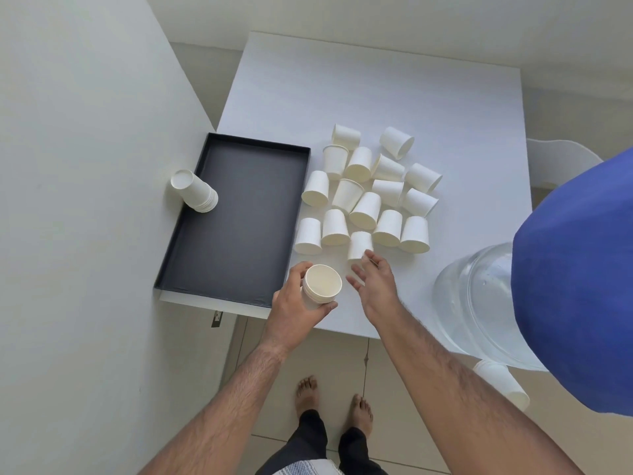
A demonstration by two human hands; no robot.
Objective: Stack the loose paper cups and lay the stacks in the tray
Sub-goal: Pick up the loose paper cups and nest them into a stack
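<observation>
Cups lie scattered on the white table (376, 80) just right of the black tray (236, 214), most of them mouth down, a few tipped on their sides. My left hand (294, 303) grips a short stack of cups (320, 286) at the near edge of the table, mouth up, fingers wrapped round its wall and thumb on the near side. My right hand (375, 282) is spread, fingers apart and slightly curled, holding nothing; its fingertips reach the nearest loose cup (359, 245), which stands upside down at the near edge of the pile, and whether they already touch it I cannot tell.

To do this step well, I judge I should close thumb and fingers lightly round that cup's wall, not its thin base rim, since paper crushes easily. Then I turn it mouth up and drop it straight into the stack in my left hand, keeping the stack steady and upright so the cup seats evenly instead of wedging crooked. I should lift it clear without nudging its neighbours, which sit close around it and would roll.

A finished stack (197, 195) already leans at the far left side of the tray, partly over its rim. Many loose cups remain, so the job looks early. One more cup (503, 382) sits low on the right beside a clear water jug (479, 303), apart from the rest
</observation>
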